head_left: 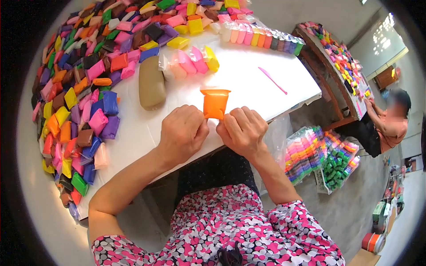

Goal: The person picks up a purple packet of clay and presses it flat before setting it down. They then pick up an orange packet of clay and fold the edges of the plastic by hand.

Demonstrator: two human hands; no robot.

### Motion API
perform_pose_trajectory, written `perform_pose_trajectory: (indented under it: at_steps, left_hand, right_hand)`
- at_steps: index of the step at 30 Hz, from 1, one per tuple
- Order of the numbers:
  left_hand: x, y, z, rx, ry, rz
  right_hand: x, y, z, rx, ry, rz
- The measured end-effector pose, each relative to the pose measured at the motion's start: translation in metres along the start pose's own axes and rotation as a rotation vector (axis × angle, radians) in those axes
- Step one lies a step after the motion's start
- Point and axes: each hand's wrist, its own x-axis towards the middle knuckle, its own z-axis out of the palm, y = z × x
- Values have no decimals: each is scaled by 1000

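Observation:
An orange packet (215, 105) is held up over the white table top by its lower edge. My left hand (184, 131) pinches its lower left corner, with the fingers curled in. At the lower right corner, my right hand (243, 131) grips it in the same way. Beyond my hands lies a clear bag (191, 61) with pale, pink and yellow packets in a row. To its left sits a rounded olive-brown block (151, 83). A pink plastic stick-like tool (273, 80) rests on the table to the right.
A large heap of coloured packets (95, 68) covers the table's left and far side. A long filled bag (262, 37) lies at the far edge. Bags of packets (306, 153) stand on the floor at right. A person (392, 117) sits at another table (330, 73).

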Motion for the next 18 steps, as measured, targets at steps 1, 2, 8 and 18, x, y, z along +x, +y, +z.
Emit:
perform_pose_trajectory:
  at_steps: [1, 2, 8, 18]
  left_hand:
    - [0, 1, 0, 1, -1, 7]
    - [0, 1, 0, 2, -2, 16]
    - [0, -1, 0, -72, -20, -6]
    - [5, -16, -6, -1059, -7, -801]
  right_hand:
    - [0, 1, -1, -1, 0, -11]
    - [-1, 2, -2, -3, 0, -20]
    - [-3, 8, -3, 16, 54, -82]
    - [2, 14, -15, 28, 2, -218]
